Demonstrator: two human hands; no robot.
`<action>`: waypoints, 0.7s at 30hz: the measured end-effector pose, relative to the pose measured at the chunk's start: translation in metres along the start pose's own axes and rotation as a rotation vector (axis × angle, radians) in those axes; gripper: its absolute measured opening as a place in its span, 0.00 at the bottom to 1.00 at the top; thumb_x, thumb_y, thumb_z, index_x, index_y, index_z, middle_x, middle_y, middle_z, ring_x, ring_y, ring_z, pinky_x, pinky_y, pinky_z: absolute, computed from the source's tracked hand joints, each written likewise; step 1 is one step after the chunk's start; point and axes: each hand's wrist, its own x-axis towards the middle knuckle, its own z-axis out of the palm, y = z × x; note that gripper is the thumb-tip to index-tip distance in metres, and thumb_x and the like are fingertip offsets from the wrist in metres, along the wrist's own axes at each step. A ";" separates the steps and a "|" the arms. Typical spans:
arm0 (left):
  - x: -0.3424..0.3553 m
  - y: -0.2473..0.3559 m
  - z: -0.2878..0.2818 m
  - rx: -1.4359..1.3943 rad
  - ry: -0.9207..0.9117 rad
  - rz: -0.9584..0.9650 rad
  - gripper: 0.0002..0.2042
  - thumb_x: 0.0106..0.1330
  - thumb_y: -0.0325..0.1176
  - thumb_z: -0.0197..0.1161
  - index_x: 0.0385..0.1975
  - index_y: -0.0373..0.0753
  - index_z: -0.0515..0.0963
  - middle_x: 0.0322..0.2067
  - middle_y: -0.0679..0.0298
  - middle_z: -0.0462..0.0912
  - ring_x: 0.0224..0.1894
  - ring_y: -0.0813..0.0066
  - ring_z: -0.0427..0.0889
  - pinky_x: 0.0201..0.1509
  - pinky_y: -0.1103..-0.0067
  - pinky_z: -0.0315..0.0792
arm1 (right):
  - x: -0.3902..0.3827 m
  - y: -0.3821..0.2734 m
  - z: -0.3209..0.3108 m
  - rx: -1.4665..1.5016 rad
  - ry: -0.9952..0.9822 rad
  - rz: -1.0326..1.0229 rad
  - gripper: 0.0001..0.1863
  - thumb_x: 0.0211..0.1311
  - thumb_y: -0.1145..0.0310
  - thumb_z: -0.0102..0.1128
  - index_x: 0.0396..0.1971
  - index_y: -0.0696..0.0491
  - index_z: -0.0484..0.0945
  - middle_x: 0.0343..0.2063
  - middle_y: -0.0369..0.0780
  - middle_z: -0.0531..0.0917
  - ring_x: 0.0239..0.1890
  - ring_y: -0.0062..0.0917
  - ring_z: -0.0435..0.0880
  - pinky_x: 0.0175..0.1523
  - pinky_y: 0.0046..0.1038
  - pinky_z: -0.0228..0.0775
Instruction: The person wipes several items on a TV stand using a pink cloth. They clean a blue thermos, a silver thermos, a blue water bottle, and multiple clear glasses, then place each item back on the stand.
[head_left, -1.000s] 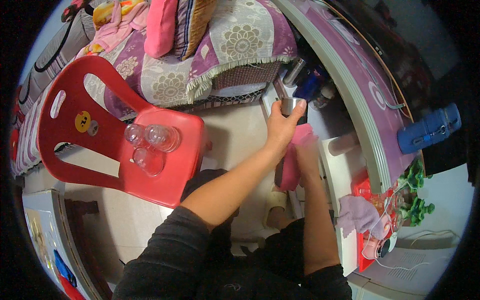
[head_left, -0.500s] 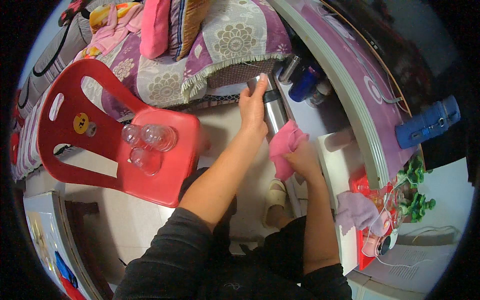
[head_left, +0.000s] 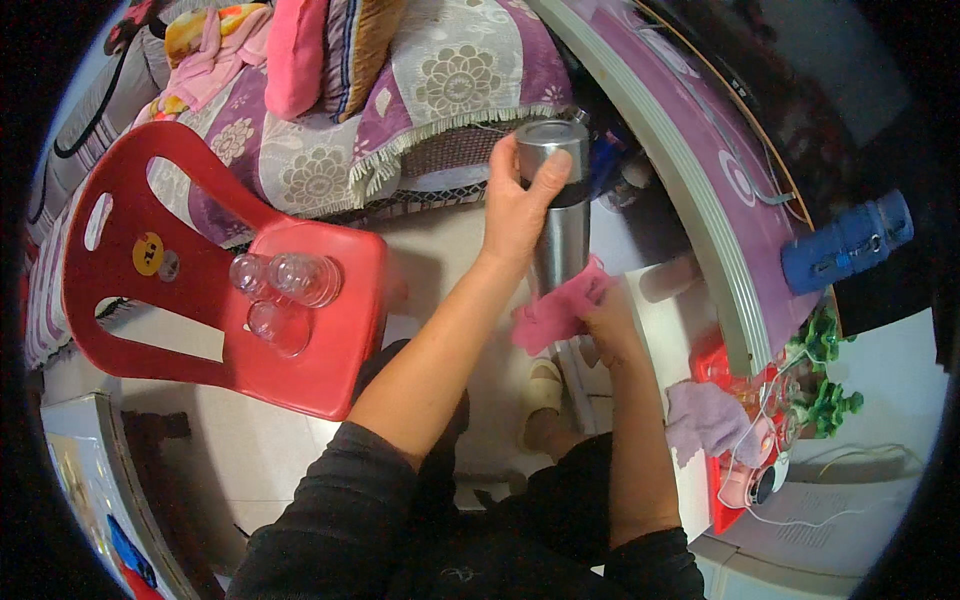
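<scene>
Living room, red plastic chair (head_left: 350,330) at left.
I log the steel flask (head_left: 565,240) swung rightward, left hand (head_left: 520,205) fingers around its top; right hand (head_left: 615,325) fingers clutch pink cloth (head_left: 555,318), now apparently working its lower end.

Several transparent, rounded vessels (head_left: 305,279) are being supported by one red plastic chair (head_left: 325,375). By the purple tabletop (head_left: 708,150) with a pale ridged edge, a blue cylindrical bottle (head_left: 848,243) is being carried.

The yellow sticker (head_left: 148,254) on the red chair (head_left: 330,350) bears dark marks too small to read.
</scene>
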 end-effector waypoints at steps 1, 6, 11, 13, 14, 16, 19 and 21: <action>0.000 0.003 0.000 0.061 -0.057 -0.010 0.29 0.53 0.46 0.66 0.49 0.35 0.64 0.43 0.60 0.72 0.46 0.73 0.70 0.52 0.77 0.63 | 0.000 0.004 0.000 -0.049 0.015 0.014 0.19 0.49 0.69 0.65 0.42 0.57 0.71 0.35 0.36 0.78 0.36 0.21 0.77 0.39 0.25 0.72; 0.002 0.012 -0.009 0.347 -0.249 -0.093 0.36 0.46 0.41 0.71 0.53 0.36 0.59 0.44 0.60 0.71 0.46 0.71 0.70 0.53 0.74 0.64 | -0.003 -0.006 0.010 0.046 0.051 -0.019 0.15 0.51 0.66 0.64 0.36 0.56 0.73 0.32 0.38 0.79 0.33 0.22 0.79 0.36 0.24 0.72; -0.005 -0.009 -0.014 0.423 -0.123 -0.052 0.40 0.42 0.34 0.71 0.55 0.35 0.53 0.43 0.52 0.73 0.46 0.60 0.73 0.52 0.70 0.66 | -0.004 -0.020 0.017 0.077 0.112 0.012 0.13 0.54 0.65 0.62 0.36 0.55 0.73 0.30 0.38 0.80 0.31 0.23 0.80 0.36 0.24 0.72; -0.004 -0.011 -0.014 0.442 -0.065 -0.037 0.40 0.41 0.33 0.70 0.55 0.34 0.53 0.44 0.50 0.73 0.47 0.57 0.74 0.52 0.69 0.66 | -0.002 -0.014 0.019 0.116 0.110 -0.032 0.12 0.55 0.65 0.61 0.35 0.55 0.73 0.30 0.38 0.80 0.31 0.22 0.79 0.36 0.24 0.72; -0.004 -0.011 -0.014 0.427 -0.063 -0.048 0.40 0.41 0.32 0.70 0.55 0.34 0.53 0.44 0.50 0.73 0.47 0.56 0.74 0.52 0.69 0.66 | 0.000 -0.011 0.020 0.086 0.129 -0.037 0.12 0.55 0.66 0.61 0.35 0.55 0.73 0.30 0.37 0.80 0.31 0.22 0.79 0.36 0.23 0.71; -0.002 -0.010 -0.015 0.459 -0.042 -0.047 0.39 0.42 0.31 0.70 0.54 0.33 0.55 0.44 0.51 0.73 0.46 0.60 0.73 0.51 0.71 0.67 | 0.004 -0.005 0.025 0.026 0.166 -0.050 0.11 0.54 0.66 0.61 0.35 0.55 0.73 0.29 0.36 0.80 0.30 0.21 0.79 0.36 0.22 0.71; -0.003 -0.009 -0.019 0.531 -0.023 -0.030 0.36 0.42 0.30 0.71 0.52 0.31 0.60 0.42 0.54 0.74 0.44 0.69 0.74 0.48 0.75 0.69 | 0.002 -0.003 0.031 0.042 0.127 0.054 0.10 0.54 0.68 0.60 0.35 0.55 0.74 0.30 0.35 0.79 0.31 0.20 0.78 0.38 0.22 0.70; -0.003 -0.004 -0.020 0.494 -0.059 -0.039 0.34 0.42 0.31 0.71 0.50 0.30 0.62 0.40 0.54 0.75 0.42 0.69 0.74 0.47 0.75 0.69 | 0.001 -0.005 0.035 0.010 0.124 0.078 0.10 0.54 0.68 0.60 0.35 0.55 0.74 0.30 0.35 0.79 0.32 0.20 0.78 0.39 0.22 0.70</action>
